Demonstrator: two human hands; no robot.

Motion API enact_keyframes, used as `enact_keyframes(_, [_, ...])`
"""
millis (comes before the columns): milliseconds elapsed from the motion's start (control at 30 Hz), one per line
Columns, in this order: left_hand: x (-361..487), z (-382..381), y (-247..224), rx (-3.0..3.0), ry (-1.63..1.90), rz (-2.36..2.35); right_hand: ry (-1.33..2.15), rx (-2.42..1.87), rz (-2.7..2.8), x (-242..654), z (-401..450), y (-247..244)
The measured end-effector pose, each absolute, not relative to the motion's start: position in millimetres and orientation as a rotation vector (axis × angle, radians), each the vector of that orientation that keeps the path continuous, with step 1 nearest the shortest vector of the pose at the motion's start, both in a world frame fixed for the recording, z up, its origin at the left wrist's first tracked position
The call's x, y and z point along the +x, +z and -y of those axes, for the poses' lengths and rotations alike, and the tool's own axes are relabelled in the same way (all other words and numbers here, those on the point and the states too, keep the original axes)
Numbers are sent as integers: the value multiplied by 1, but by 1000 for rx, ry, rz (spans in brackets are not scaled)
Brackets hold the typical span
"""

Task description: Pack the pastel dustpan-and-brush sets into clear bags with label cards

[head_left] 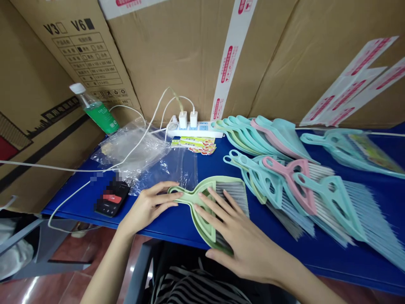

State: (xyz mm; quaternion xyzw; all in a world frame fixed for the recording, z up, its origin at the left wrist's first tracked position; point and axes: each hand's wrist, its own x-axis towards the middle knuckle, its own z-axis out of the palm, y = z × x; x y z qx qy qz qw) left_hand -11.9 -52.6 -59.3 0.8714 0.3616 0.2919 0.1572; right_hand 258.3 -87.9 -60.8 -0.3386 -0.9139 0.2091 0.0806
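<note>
Cardboard wall (177, 55): brown panels bound the table across the top of the frame.
Blue table (171, 223): front edge slants from lower left to lower right.
Brushes (370, 215): overlapping at right, bristles toward the lower right.
Dustpans (284, 131): nested at upper right, behind the brushes.
Plastic bags (129, 145): left of centre.
Green dustpan (221, 179): lower centre, its lower rim near the table's front edge; green brush (212, 188) lies in it.
Right hand (237, 232): palm down, fingers apart, resting on the brush.
Left hand (144, 209): fingers closed around the handle end.
Phone (117, 204): lower left, just beside the left wrist.
Labels (202, 145): piled at centre; a blue strip of tabletop separates them from the green dustpan.
</note>
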Motion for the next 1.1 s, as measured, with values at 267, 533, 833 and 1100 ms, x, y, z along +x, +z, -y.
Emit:
enact_keyframes(267, [-9, 52, -58, 2668, 876, -970, 775, -1038, 2772, 263, 85, -59])
enact_keyframes(533, [-3, 54, -60, 2718, 874, -986, 730, -1011, 2778, 269, 84, -63])
enact_keyframes(833, [5, 57, -58, 2721, 848, -1009, 659, -966, 2780, 281, 82, -67])
enact_keyframes(1100, [14, 56, -56, 2780, 814, -1053, 640, -937, 2789, 287, 77, -67])
